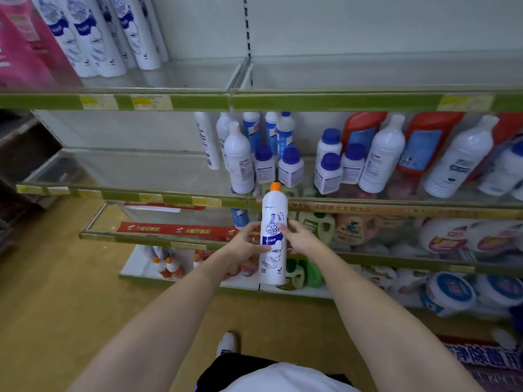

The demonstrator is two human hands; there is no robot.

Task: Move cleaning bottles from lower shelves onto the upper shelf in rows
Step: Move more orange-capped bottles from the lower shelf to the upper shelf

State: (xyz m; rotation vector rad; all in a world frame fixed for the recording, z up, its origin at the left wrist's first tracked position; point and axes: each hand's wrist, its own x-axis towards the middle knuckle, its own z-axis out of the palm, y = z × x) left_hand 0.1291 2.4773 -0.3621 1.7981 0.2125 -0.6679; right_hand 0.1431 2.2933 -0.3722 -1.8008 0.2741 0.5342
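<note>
Standing in tiers against a pale back panel, a green-edged shelving unit (pixel 198 102); carrying a row of white bottles with blue labels (pixel 93 38) and a pink pack (pixel 25 46) at the upper shelf's left end; holding white bottles (pixel 240 159), blue-capped jars (pixel 291 168) and red bottles (pixel 421 142) one tier down; bearing orange-capped bottles (pixel 167 265) on the bottom board; resting on a yellowish floor (pixel 56 292).

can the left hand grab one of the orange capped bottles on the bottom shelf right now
Probably not as things stand. The left hand is busy gripping the white bottle together with the right hand. The path down to the orange-capped bottles looks open, so it would need to let go first.
</note>
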